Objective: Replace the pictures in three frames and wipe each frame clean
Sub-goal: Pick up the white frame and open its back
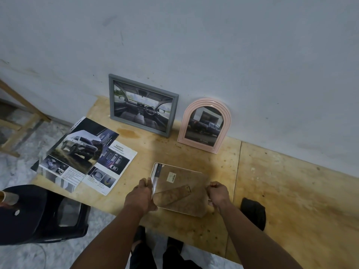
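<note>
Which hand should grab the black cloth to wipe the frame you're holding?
Probably the right hand. The black cloth lies on the board just right of it, while the left hand grips the far edge of the face-down frame and could keep it steady.

Stained plywood board (281,191) against a scuffed grey-white wall (213,45); pale, perhaps concrete, floor (23,171).

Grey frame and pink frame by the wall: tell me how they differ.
The grey frame is rectangular and set wide; the pink frame is arched and stands tall. The grey frame looks larger than the pink frame. The grey frame shows a car's interior; the pink frame shows a dark pickup from outside. Both lean upright against the wall on the wooden board, untouched by either hand.
</note>
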Tool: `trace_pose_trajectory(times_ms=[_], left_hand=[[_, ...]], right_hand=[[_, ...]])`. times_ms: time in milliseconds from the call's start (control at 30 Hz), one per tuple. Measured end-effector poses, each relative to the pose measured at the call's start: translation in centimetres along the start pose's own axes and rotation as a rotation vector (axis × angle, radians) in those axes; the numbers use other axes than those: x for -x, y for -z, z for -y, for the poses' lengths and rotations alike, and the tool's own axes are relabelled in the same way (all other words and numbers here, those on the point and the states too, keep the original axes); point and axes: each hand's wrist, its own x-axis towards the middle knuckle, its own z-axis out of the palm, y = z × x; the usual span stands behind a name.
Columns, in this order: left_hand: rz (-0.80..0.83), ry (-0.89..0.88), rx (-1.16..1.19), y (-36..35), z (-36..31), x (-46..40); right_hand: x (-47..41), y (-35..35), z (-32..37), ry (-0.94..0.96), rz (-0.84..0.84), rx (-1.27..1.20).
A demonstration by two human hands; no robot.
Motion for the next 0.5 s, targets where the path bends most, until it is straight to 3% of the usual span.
trace_pose_trajectory(times_ms=[500], left_hand=[[0.012, 0.005, -0.009, 0.10, 0.06, -0.13]], right_hand=[[-0.20, 0.50, -0.94, 0.091, -0.040, 0.075]])
